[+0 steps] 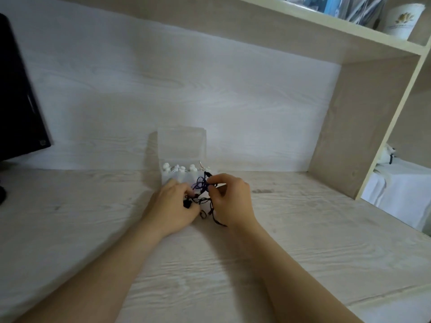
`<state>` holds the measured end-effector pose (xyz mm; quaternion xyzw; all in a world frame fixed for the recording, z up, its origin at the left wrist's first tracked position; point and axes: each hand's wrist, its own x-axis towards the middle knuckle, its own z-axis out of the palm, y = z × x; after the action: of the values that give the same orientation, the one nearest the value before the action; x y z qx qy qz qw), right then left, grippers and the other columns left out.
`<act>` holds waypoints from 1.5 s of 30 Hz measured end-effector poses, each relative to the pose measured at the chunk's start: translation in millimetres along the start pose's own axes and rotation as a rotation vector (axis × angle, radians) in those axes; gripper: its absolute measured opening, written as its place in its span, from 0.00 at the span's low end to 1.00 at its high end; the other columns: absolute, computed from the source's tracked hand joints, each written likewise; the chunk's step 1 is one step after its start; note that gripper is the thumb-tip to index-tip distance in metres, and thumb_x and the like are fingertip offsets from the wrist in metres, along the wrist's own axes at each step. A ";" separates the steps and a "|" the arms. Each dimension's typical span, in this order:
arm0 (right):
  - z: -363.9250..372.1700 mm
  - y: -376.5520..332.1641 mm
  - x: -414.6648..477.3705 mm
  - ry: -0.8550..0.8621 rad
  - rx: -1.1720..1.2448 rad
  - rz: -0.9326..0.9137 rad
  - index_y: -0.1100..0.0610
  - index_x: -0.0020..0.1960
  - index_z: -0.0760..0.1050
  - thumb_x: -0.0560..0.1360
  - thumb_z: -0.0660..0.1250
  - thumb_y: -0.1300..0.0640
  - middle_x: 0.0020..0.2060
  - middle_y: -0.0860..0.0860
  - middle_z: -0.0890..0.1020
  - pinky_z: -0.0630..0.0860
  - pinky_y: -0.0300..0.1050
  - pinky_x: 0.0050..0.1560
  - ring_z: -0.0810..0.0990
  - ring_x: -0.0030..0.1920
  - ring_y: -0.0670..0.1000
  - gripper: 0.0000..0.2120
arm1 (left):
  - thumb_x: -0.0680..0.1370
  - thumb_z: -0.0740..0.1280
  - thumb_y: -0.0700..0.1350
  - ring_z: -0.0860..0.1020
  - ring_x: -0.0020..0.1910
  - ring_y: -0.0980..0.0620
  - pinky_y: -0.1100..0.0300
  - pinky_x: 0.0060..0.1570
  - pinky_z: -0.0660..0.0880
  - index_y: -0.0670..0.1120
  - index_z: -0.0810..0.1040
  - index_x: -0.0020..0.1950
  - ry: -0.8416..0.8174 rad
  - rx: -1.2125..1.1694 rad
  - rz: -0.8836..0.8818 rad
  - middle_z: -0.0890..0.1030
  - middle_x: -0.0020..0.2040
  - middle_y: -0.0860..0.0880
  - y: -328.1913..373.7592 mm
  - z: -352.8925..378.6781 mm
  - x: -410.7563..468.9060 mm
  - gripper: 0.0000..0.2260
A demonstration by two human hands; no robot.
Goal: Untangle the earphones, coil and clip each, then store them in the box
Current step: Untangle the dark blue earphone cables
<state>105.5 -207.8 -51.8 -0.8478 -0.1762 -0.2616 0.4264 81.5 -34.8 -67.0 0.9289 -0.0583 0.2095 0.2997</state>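
Tangle of dark earphones [202,188] sits between my left hand [172,206] and right hand [229,199], each pinching cord to tease loops apart near the open box [182,145].

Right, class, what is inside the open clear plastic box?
Small white pieces show at the clear plastic box's back. The left hand, right hand and tangled dark earphones cover its front.
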 end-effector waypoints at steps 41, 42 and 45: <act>31.1 -5.9 7.7 -0.095 0.290 0.027 0.52 0.57 0.83 0.81 0.71 0.56 0.43 0.47 0.88 0.85 0.47 0.48 0.87 0.42 0.45 0.06 | 0.85 0.68 0.46 0.85 0.38 0.58 0.65 0.39 0.79 0.45 0.86 0.53 0.198 -0.899 -0.288 0.85 0.36 0.56 -15.1 -16.7 13.1 0.08; 31.9 -6.3 7.5 -0.105 0.244 0.000 0.52 0.58 0.83 0.82 0.70 0.56 0.43 0.46 0.88 0.84 0.46 0.47 0.86 0.41 0.44 0.06 | 0.85 0.68 0.47 0.84 0.38 0.58 0.65 0.39 0.79 0.46 0.86 0.54 0.174 -0.911 -0.300 0.84 0.36 0.56 -15.6 -16.5 13.2 0.08; 33.9 -8.6 7.8 -0.126 0.150 -0.053 0.52 0.59 0.83 0.83 0.68 0.58 0.45 0.44 0.87 0.82 0.42 0.47 0.85 0.42 0.43 0.07 | 0.85 0.67 0.49 0.84 0.36 0.58 0.62 0.38 0.79 0.46 0.86 0.55 0.101 -0.939 -0.312 0.83 0.35 0.57 -16.0 -17.5 12.5 0.10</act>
<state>117.2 -174.7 -58.6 -0.8231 -0.2444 -0.2050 0.4698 90.3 -11.4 -57.4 0.6801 0.0078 0.1582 0.7158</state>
